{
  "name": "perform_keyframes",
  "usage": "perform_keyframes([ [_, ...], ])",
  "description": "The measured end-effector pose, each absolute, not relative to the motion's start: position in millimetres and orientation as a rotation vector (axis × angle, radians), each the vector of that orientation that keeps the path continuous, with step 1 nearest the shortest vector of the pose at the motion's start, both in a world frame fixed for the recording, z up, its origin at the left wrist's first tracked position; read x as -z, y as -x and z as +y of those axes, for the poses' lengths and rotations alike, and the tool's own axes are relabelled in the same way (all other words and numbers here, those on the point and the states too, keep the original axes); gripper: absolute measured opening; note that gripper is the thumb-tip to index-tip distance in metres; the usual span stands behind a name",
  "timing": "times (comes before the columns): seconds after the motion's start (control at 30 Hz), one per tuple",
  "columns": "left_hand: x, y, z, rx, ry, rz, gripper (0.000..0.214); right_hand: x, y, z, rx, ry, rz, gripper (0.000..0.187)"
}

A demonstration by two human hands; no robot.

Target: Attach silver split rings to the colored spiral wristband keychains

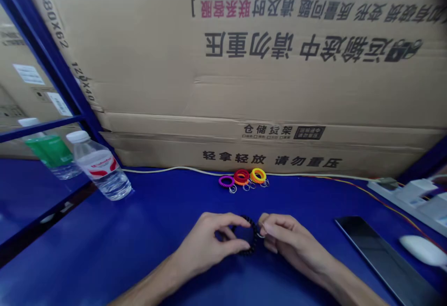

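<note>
A black spiral coil wristband is upright between my hands, over the blue tabletop. My left hand grips its left side, the thumb and fingers bent around the loop. On the other side, my right hand pinches a small metal split ring at the band's right edge. The fingertips partly hide that ring. Farther back lie more coil wristbands with metal rings: a purple one, a red one over orange, and a yellow one over orange.
A large cardboard box walls off the back. On the left, a water bottle and a green-labelled bottle stand by a blue rack post. A dark phone, a white rounded object and a power strip lie right.
</note>
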State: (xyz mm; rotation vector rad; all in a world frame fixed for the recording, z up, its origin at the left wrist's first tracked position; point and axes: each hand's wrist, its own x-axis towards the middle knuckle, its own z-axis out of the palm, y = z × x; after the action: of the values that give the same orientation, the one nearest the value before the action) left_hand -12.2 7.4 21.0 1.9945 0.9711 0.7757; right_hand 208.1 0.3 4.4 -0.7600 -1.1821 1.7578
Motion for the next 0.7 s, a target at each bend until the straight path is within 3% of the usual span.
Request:
perform_keyframes([
  [0.13,-19.3,14.7,5.3,-0.798,-2.175,0.778,0.028,-1.6,-207.4,-1.0,-1.913,0.779,-1.114,0.029],
  [0.23,-16.8,16.4,4.5,-0.817,-2.26,0.694,0.03,0.1,-207.7,-2.1,-1.966,0.782,-1.099,0.023],
  [0.4,-17.2,13.4,6.2,-0.831,-2.051,0.97,0.029,1.0,-207.5,-1.4,-1.871,0.716,-1.038,0.015],
  [0.7,-14.3,14.5,4.3,-0.863,-2.198,0.855,0.03,-0.8,-209.8,0.8,-1.987,0.743,-1.018,0.015],
])
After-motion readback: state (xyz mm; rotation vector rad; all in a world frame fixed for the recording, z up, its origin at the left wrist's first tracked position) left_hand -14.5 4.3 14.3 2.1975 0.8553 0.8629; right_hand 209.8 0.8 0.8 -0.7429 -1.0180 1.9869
